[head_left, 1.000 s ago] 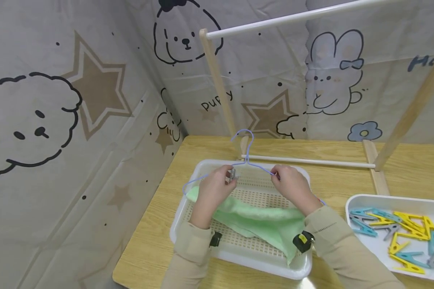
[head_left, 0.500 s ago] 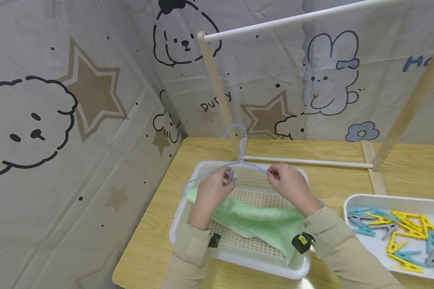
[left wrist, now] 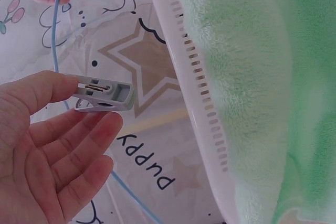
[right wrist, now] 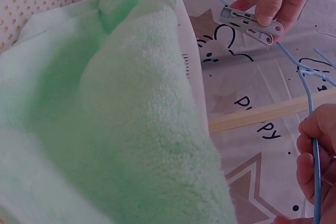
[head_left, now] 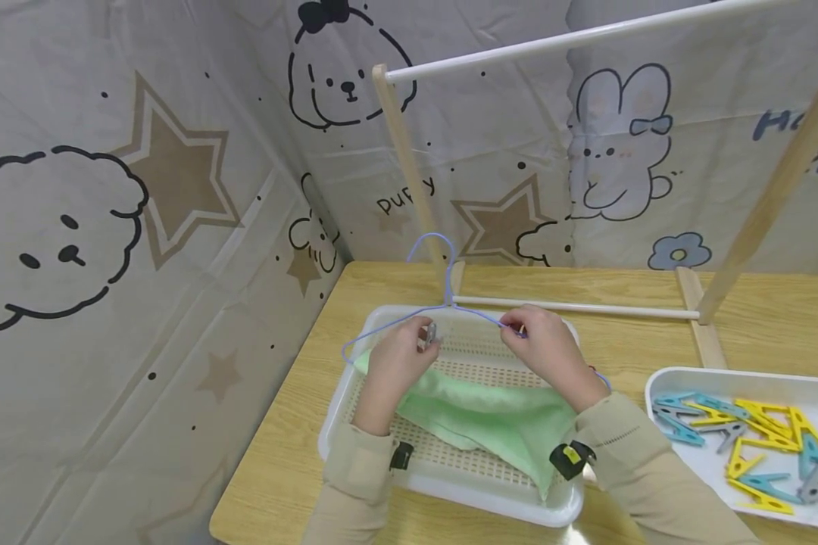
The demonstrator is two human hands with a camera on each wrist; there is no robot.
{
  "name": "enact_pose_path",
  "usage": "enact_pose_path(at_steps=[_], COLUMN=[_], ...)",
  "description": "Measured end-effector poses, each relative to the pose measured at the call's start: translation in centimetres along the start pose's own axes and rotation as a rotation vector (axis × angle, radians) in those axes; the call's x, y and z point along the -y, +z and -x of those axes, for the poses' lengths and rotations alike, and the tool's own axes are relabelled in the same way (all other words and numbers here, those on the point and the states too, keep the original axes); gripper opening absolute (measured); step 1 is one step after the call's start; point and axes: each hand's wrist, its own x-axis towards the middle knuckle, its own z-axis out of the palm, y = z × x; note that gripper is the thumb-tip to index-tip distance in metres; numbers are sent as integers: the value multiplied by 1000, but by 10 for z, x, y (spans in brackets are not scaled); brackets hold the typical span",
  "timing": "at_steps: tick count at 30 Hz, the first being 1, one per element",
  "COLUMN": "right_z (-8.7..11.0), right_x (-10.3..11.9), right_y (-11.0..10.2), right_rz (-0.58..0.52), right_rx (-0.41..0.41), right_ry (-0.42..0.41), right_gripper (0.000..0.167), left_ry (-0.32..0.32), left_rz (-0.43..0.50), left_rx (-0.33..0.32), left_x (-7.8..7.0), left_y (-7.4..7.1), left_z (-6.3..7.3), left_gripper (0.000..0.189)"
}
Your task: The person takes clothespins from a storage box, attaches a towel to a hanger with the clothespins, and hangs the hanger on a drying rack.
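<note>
My left hand (head_left: 398, 359) pinches a grey clothespin (left wrist: 105, 94) between thumb and fingertips, its spring and jaws showing in both wrist views. With its fingers curled round the sloping right shoulder, my right hand (head_left: 541, 344) grips a thin blue clothes hanger (head_left: 478, 313). The hanger's hook points up and curves to the left. A fluffy light green towel (head_left: 497, 409) lies along the hanger's lower part, one corner close to the left end. Below and around it is a white perforated basket (head_left: 491, 509). My forearms cover parts of towel and basket.
Behind the basket stands a drying rack with a white top rail (head_left: 552, 42), wooden posts (head_left: 409, 144) and a low white bar (head_left: 586, 306). To the right, a white tray (head_left: 743, 371) holds several yellow, blue and grey clothespins. Printed sheets wall the wooden table (head_left: 279, 454).
The hanger's hook has shifted and leaned to the left, and my right hand has moved slightly left with it. The clothespin stays pinched in my left hand.
</note>
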Motion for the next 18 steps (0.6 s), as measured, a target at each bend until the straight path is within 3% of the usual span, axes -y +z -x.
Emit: enact_pose_path(at_steps=[18], right_z=[0], right_x=[9], right_y=[-6], right_rz=[-39], right_rx=[-27], right_ry=[-35], right_gripper=[11], left_ry=[-25], left_rz=[12], left_rx=[13], left_x=[1], left_y=[-1], left_z=[1], left_gripper=[36])
